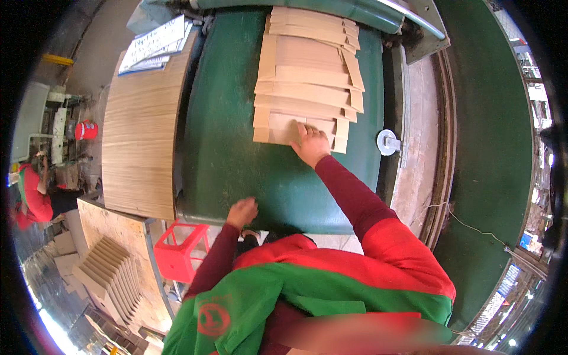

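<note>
Flat brown cardboard pieces (307, 77) with folded edge strips lie overlapped in a row on a green conveyor belt (225, 118). At the near end of the row, my right hand (312, 144) rests on the closest cardboard piece (278, 133), thumb apart from the fingers. Its fingertips touch the inner face, and the hand is open. My left hand (242, 213) hovers near the belt's front edge, away from the cardboard. Its fingers are curled in loosely, with nothing visible in them.
Left of the belt stands a wood-grain table (142, 136) with papers (157, 44) on it. A red plastic stool (180, 251) sits near my left arm, beside a wooden board carrying stacked cardboard (109, 275). Another person (35, 195) is at far left. A metal roller frame crosses the far end.
</note>
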`<state>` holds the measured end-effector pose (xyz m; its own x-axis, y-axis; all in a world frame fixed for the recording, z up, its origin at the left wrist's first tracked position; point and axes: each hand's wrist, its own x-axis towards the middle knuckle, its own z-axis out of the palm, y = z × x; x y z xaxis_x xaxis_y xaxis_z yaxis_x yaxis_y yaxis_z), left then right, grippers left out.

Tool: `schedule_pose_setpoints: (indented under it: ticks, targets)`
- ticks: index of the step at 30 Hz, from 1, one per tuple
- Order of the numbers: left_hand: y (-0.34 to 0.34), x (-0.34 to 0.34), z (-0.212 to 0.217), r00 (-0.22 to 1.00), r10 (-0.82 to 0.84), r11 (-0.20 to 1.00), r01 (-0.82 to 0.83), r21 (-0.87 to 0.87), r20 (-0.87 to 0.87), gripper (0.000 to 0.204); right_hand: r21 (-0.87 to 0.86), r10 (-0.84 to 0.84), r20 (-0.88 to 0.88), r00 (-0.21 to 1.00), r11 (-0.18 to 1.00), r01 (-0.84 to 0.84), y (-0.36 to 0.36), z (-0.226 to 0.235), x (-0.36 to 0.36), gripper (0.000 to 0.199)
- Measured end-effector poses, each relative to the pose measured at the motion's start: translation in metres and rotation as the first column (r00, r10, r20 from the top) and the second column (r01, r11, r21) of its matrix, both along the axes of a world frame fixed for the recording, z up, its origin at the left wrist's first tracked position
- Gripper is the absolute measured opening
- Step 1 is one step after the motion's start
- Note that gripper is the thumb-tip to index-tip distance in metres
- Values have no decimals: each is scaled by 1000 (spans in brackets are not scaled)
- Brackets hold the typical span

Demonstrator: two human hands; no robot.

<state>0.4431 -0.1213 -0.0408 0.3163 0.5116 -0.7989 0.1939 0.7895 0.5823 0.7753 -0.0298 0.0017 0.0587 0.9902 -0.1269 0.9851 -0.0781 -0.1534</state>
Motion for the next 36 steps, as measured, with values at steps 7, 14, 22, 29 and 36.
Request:
schedule_pose_setpoints:
  ticks: [7,14,22,29,36]
  targets:
    - [109,181,1,757,632,762,-571,-305,163,45,-16,-34,-23,999,999,34,0,-1,-3,61]
    - [108,203,-3,619,779,602,-695,-393,100,31,-99,-79,2,997,992,79,-7,9,-8,56]
    - [86,198,22,459,845,534,-741,-407,274,13,141,-106,14,994,985,103,-21,36,-15,52]
    - [129,223,52,530,811,585,-742,-328,249,42,152,-116,46,992,982,108,0,62,-10,47]
    - [137,237,68,262,770,555,-725,-407,582,42,271,7,38,999,962,-17,50,68,18,46]
